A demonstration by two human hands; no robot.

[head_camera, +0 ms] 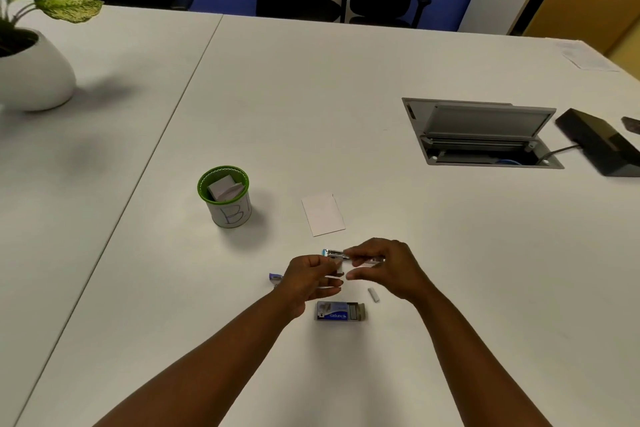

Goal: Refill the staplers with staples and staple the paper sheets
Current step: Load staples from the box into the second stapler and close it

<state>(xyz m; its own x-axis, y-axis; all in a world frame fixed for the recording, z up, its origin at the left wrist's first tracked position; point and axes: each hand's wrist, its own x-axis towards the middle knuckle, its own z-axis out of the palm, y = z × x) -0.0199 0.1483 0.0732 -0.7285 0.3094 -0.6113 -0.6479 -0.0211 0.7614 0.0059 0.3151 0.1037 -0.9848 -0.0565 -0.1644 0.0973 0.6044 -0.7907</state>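
Observation:
My right hand grips a small stapler with a light blue end and an exposed metal staple channel, held just above the table. My left hand is beside it and pinches a small pale strip of staples near the channel. A blue staple box lies slid open on the table below my hands. A loose staple strip lies to the right of the box. A second, purple stapler peeks out left of my left hand. White paper sheets lie beyond my hands.
A green-rimmed cup marked "B" holds folded papers at the left. A potted plant stands far left. An open cable hatch and a black device are at the right. Office chairs stand behind the table.

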